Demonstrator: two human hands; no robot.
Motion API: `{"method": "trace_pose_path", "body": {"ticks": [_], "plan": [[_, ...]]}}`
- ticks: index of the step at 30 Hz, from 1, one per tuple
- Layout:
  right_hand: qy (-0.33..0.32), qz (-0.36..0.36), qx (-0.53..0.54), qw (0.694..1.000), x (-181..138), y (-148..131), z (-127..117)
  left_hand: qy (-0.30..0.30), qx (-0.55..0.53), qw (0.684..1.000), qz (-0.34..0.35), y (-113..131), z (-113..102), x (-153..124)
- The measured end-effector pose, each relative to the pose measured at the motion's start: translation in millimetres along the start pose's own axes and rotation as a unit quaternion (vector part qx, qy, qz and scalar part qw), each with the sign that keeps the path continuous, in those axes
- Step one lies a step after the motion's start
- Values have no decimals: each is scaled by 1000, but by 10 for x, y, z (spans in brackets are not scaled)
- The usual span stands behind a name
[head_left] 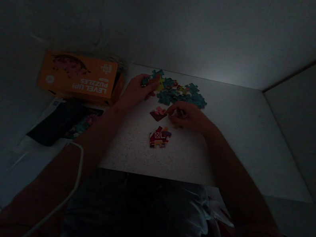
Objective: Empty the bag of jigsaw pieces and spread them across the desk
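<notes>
My left hand (141, 87) is at the left end of a heap of jigsaw puzzle pieces (191, 100), mostly teal with blank backs up. Its fingers are closed on a teal puzzle piece (145, 81), beside a yellow-green one. My right hand (188, 116) is low over the table with its fingers curled in; what they hold is too dark to make out. Just left of its fingertips lies a pink and brown puzzle section (159, 113). Nearer to me is a joined section showing a red barn (159, 138). A small yellowish piece (178, 127) shows under my right hand.
On the left, an orange puzzle box (77, 76) lies with its lettering upside down to me. In front of it are a black case (56, 121) and a printed picture sheet (86, 122). A white cable (79, 170) crosses near my left forearm. The white table (249, 150) meets a wall. Light is dim.
</notes>
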State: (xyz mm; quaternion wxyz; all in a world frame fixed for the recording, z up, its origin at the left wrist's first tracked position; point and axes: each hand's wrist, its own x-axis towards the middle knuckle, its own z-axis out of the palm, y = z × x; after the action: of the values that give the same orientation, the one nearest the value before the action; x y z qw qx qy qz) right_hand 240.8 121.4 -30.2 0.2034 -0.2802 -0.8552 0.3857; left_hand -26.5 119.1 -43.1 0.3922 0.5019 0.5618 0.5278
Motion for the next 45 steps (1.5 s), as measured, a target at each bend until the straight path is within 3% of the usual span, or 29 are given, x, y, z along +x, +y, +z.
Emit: {"method": "trace_pose_path", "body": {"ticks": [4, 11, 18, 24, 30, 32, 37, 45], "plan": [[79, -47, -92, 992, 43, 102, 59, -6, 35, 999, 13, 28, -5, -40], [58, -49, -141, 987, 79, 148, 143, 4, 16, 1000, -21, 55, 8, -57], [75, -38, -182, 980, 80, 161, 128, -6, 49, 999, 17, -18, -16, -40], [77, -22, -83, 993, 66, 99, 61, 10, 21, 1000, 2, -37, -30, -9], [-36, -45, 28, 998, 38, -63, 96, 26, 10, 999, -16, -11, -17, -18], [-20, -45, 7, 999, 42, -70, 97, 19, 25, 999, -7, -17, -18, -28], [81, -19, -40, 996, 4, -1, -57, -12, 52, 998, 25, 32, -28, -85], [-1, 7, -115, 993, -242, 145, -445, -29, 53, 998, 13, 203, 13, -170]]}}
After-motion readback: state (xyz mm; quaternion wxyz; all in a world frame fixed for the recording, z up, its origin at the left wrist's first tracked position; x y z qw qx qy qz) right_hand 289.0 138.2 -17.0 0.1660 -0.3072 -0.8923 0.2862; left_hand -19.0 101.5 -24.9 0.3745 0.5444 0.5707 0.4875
